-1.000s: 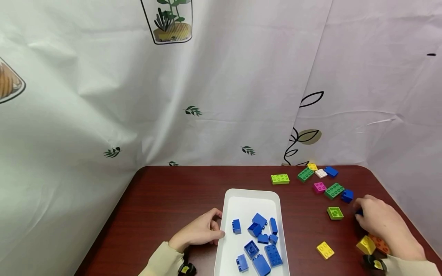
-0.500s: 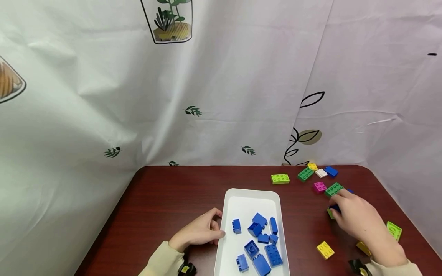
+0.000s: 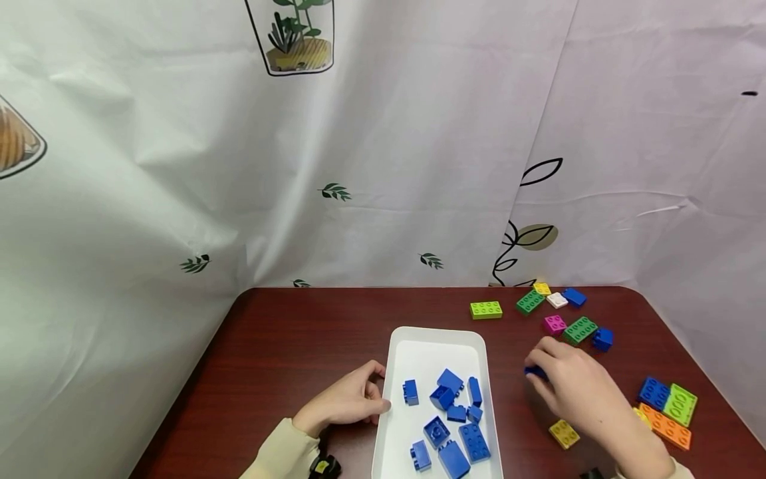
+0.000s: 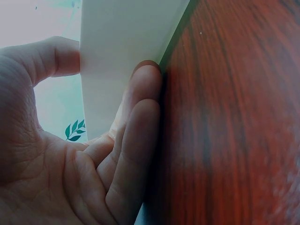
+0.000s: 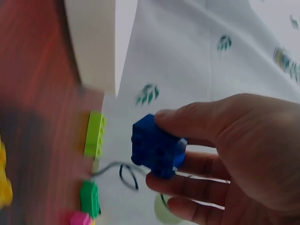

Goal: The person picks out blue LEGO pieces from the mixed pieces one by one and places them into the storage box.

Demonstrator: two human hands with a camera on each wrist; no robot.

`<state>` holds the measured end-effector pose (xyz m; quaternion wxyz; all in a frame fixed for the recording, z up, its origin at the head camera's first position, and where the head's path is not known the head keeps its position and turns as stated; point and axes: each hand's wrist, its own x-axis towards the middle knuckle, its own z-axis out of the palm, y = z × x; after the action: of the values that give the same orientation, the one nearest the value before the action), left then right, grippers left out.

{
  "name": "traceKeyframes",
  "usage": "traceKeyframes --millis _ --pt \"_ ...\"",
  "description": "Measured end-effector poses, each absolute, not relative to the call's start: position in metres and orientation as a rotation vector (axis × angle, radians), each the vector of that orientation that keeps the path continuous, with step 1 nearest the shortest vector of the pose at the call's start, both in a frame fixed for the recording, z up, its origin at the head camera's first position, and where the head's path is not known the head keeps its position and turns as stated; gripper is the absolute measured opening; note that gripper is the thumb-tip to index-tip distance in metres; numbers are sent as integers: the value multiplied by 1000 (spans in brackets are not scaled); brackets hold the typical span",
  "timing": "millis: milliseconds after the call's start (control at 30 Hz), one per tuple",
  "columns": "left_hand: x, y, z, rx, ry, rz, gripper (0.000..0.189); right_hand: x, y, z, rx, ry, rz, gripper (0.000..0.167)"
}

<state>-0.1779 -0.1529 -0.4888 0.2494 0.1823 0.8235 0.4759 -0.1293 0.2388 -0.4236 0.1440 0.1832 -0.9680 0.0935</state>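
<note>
In the head view, a white tray (image 3: 437, 352) with several blue toy bricks (image 3: 453, 459) in it stands on the table. My left hand (image 3: 347, 398) holds its left side, thumb at the rim; in the left wrist view, fingers (image 4: 140, 126) lie against the outer wall, close to the tabletop. To the right of the tray, my right hand (image 3: 574, 386) pinches a blue toy brick (image 5: 154, 143) between thumb and fingers, raised above the table. A lighter blue part shows behind it; whether that is a second brick, I cannot tell.
Beyond my right hand lie green (image 3: 580, 330), magenta (image 3: 554, 324) and blue bricks (image 3: 602, 339). A lime brick (image 3: 486, 310) sits behind the tray. An orange brick (image 3: 666, 426) and a blue brick (image 3: 653, 393) lie near the right edge; a yellow brick (image 3: 564, 434) is nearer the tray.
My right hand has moved left from the table's right edge toward the tray, carrying the blue brick. The orange, lime and blue bricks there are uncovered. My left hand stays put.
</note>
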Motion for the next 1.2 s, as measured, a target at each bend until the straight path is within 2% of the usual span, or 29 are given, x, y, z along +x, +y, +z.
traceKeyframes --millis 367,700,967,1033,1200 --pt "-177 -153 -489 496 2234 1302 47 -114 195 -432 768 -2823 351 16" --pt "-178 -153 -489 505 2239 1305 48 -103 172 -433 1089 -3098 538 18" --pt "-178 -153 -489 509 2245 1300 48 -95 159 -443 1349 -3040 605 17" --pt "-177 -153 -489 507 2243 1300 48 -95 157 -445 1408 -3004 615 20" --pt "-177 -153 -488 502 2242 1300 48 -92 155 -447 1475 -2946 640 42"
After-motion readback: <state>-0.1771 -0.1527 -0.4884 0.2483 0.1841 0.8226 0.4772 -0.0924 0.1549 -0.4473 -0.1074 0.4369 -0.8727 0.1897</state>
